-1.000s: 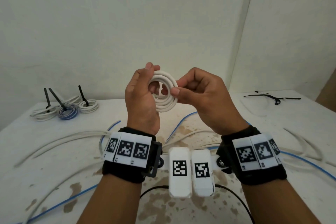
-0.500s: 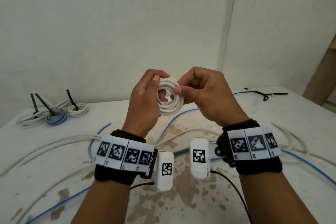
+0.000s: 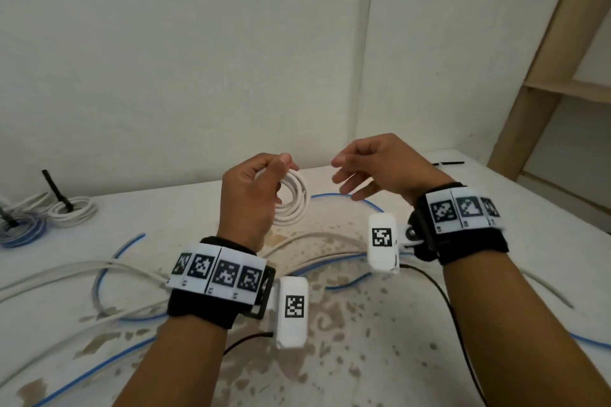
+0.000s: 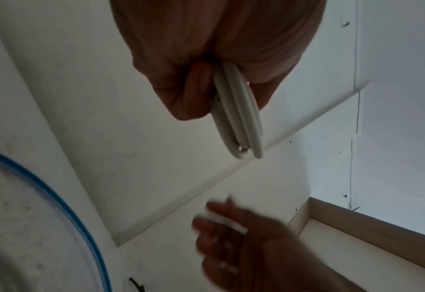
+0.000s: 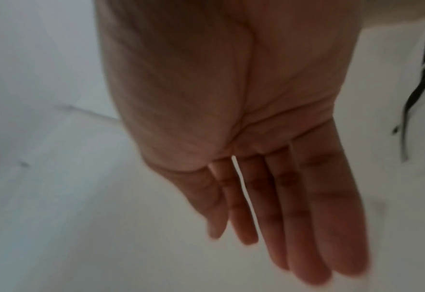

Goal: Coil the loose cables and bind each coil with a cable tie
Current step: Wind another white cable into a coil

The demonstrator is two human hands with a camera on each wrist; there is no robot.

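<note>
My left hand grips a small white cable coil above the table, thumb and fingers pinching its left side; the left wrist view shows the coil edge-on between the fingers. My right hand hovers to the right of the coil, apart from it, with nothing in it. In the right wrist view its fingers lie straight and the palm is bare. Black cable ties lie at the table's far right, also blurred in the right wrist view.
Loose white cables and blue cables sprawl over the stained white table. Bound coils with black ties sit far left. A wooden shelf frame stands at the right, walls close behind.
My right hand has let go of the coil and moved off to the right, its fingers opening. The left hand keeps the coil. My view has swung right and down.
</note>
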